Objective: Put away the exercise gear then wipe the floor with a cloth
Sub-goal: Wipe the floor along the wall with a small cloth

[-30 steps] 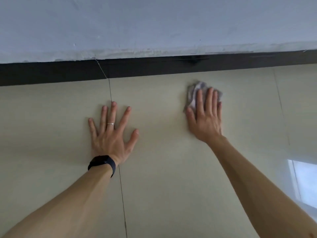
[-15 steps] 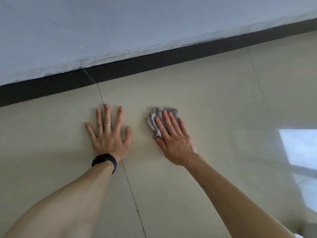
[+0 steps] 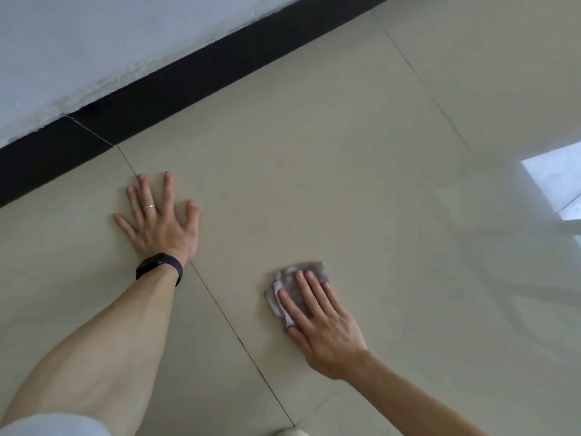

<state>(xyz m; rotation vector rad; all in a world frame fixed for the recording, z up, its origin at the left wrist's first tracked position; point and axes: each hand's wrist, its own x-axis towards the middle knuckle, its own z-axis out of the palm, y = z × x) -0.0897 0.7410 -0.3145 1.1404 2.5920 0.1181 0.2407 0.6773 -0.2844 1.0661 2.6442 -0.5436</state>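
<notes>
A small crumpled grey cloth [image 3: 284, 283] lies on the beige tiled floor [image 3: 361, 171]. My right hand [image 3: 320, 322] presses flat on the cloth, fingers together, covering most of it. My left hand [image 3: 157, 221] rests flat on the floor to the left, fingers spread, holding nothing; it wears a ring and a black wristband. No exercise gear is in view.
A black skirting board [image 3: 201, 77] runs along the base of a pale wall [image 3: 94, 36] at the top left. A bright window reflection [image 3: 556, 180] shines on the floor at the right. A tile joint runs diagonally between my hands.
My right hand has slid the cloth away from the skirting board, back toward me. My left hand has stayed planted, and my head has turned.
</notes>
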